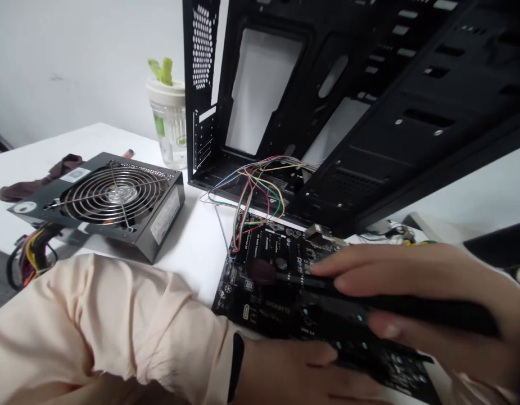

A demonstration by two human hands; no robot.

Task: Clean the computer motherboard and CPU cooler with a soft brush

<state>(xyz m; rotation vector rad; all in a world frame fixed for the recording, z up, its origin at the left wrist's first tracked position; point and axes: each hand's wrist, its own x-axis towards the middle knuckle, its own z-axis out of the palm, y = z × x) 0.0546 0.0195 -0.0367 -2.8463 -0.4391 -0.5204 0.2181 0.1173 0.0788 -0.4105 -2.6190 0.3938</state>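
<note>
A black motherboard (266, 304) lies flat on the white table, with thin coloured wires (260, 194) running from its far left corner up to the computer case. My right hand (432, 287) grips the black handle of a brush (263, 272), fingers on top and thumb below. The brush's dark bristles are over the board's printed surface, around its left-middle part. Along the board's near edge rests my left hand (306, 365), fingers stretched out to the right and partly cut off by the frame. A metal port block (319, 235) stands on the far edge.
A black open computer case (348, 152) stands behind the board. A power supply (120, 202) with bundled cables (32, 256) sits at left, a dark cloth (36, 180) behind it. Beside the case is a lidded clear cup (169, 121). More wires (394, 232) lie at right.
</note>
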